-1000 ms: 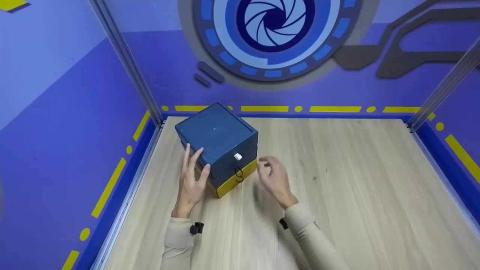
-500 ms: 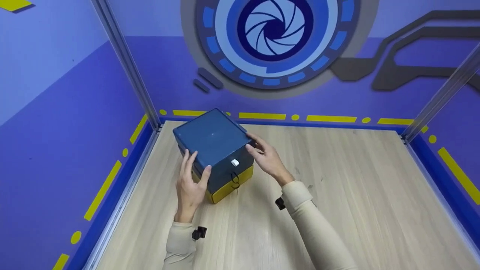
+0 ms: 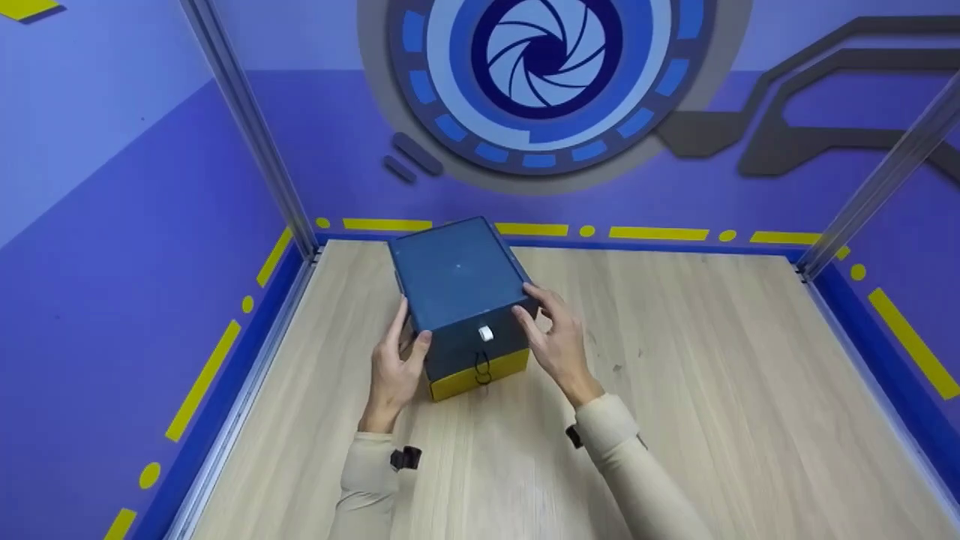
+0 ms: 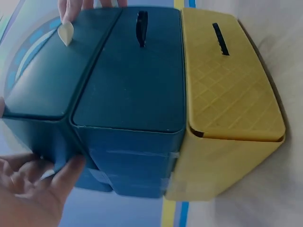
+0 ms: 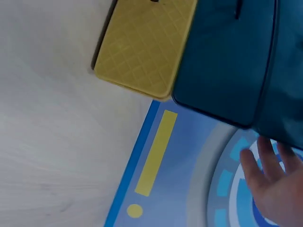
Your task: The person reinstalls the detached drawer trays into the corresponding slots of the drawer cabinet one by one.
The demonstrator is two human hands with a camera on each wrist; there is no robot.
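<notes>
A stack of drawer boxes stands on the wooden table: dark blue drawers [image 3: 457, 277] above a yellow drawer [image 3: 480, 376]. The top front carries a white pull tab [image 3: 486, 333], and black loops [image 4: 142, 28] hang lower. My left hand [image 3: 396, 373] presses the left side of the upper blue drawer, thumb by the front corner, fingers spread along the wall. At the front right corner, my right hand [image 3: 561, 349] grips the upper drawer, thumb on the front and fingers at the side. In the right wrist view those fingers [image 5: 270, 158] lie right at the drawer's edge.
Blue wall panels [image 3: 300, 150] with printed yellow dashes enclose the table [image 3: 712, 390] at the back and sides. Metal posts [image 3: 259, 127] rise at the back corners. A small black device [image 3: 405, 458] is strapped at the left cuff.
My right hand came up from beside the yellow drawer to the upper blue corner. The stack has turned so that its front faces me more squarely, and it sits slightly further right.
</notes>
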